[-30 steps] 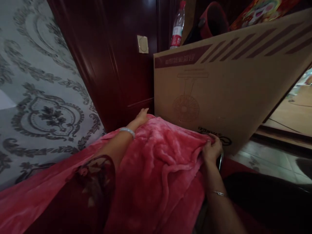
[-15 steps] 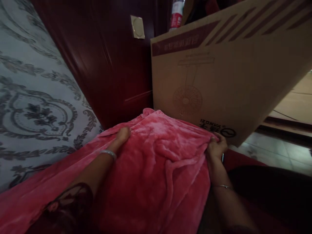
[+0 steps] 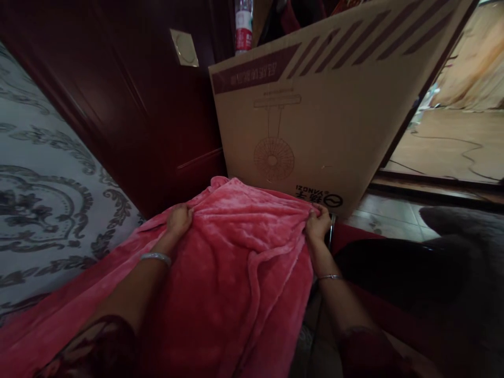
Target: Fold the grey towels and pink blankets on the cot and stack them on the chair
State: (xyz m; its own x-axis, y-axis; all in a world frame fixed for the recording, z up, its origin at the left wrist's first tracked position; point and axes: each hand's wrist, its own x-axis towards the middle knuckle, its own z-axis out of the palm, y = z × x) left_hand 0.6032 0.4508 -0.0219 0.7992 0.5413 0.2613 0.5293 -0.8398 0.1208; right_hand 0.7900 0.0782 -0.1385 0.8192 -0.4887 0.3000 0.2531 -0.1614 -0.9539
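Observation:
A plush pink-red blanket (image 3: 236, 252) spreads over the middle and lower left of the view, with creases running between my two hands. My left hand (image 3: 180, 219) is closed on the blanket at its left part, a pale bangle on the wrist. At the right edge, my right hand (image 3: 318, 223) pinches the cloth, thumb on top. A thin bracelet circles the right wrist. Between the hands the fabric is drawn fairly taut, and a raised fold runs down its right side.
Behind the blanket stands a big cardboard box (image 3: 334, 105) with a fan drawing. A plastic bottle (image 3: 243, 31) is at its top left. Left are a dark red panel (image 3: 118, 79) and patterned wallpaper (image 3: 43, 210). Dark furry material (image 3: 464, 236) lies right, near a tiled floor (image 3: 388, 212).
The view has swung to the right, so the box and panel sit further left. My hands appear slightly further apart from the box's lower edge, both still gripping the blanket, with straighter creases between them.

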